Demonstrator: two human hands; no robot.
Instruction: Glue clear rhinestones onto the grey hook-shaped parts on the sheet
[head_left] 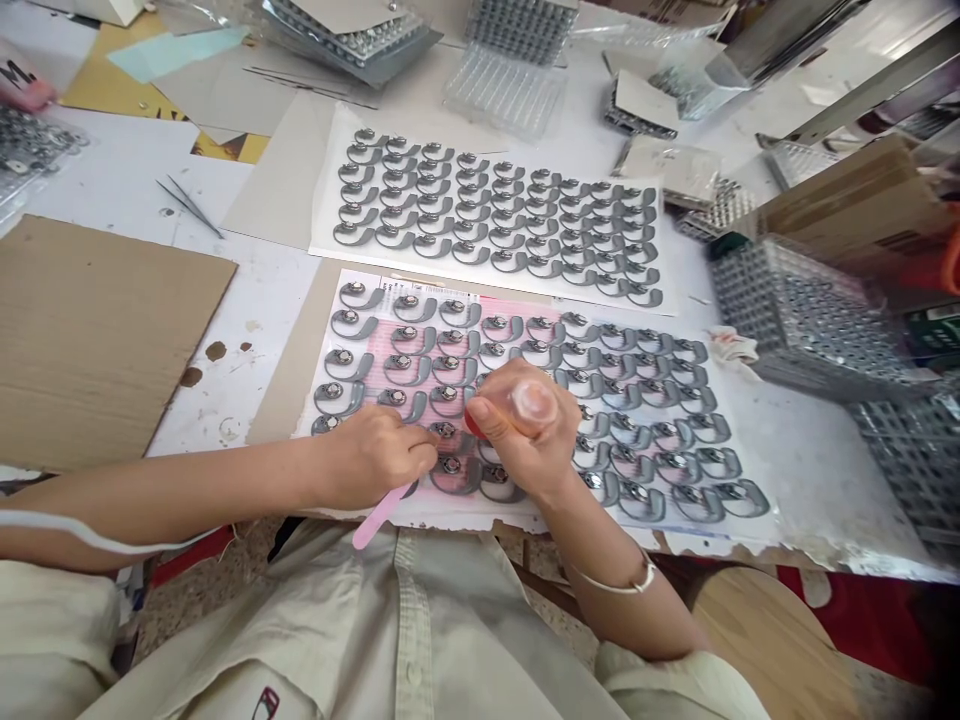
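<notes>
My left hand [375,458] is closed around a pink flat stick [377,520], whose rounded end sticks out toward me; its other end is hidden by my fingers. In my right hand [536,455], a small translucent squeeze bottle [534,402] is gripped with its whitish round end facing up; its lower end is hidden. Both hands are over the near sheet [750,535], which bears rows of grey curved hook-shaped pieces [459,478], each with a round metallic part at one end. My left fingertips are close to one such round part [446,430]; whether they touch it I cannot tell.
Behind lies a second white sheet [322,235] with similar grey pieces in rows. Tweezers [191,205] and brown cardboard [105,340] are at the left. Clear trays of small metallic parts [825,310] are stacked at the right, near a cardboard box [862,200].
</notes>
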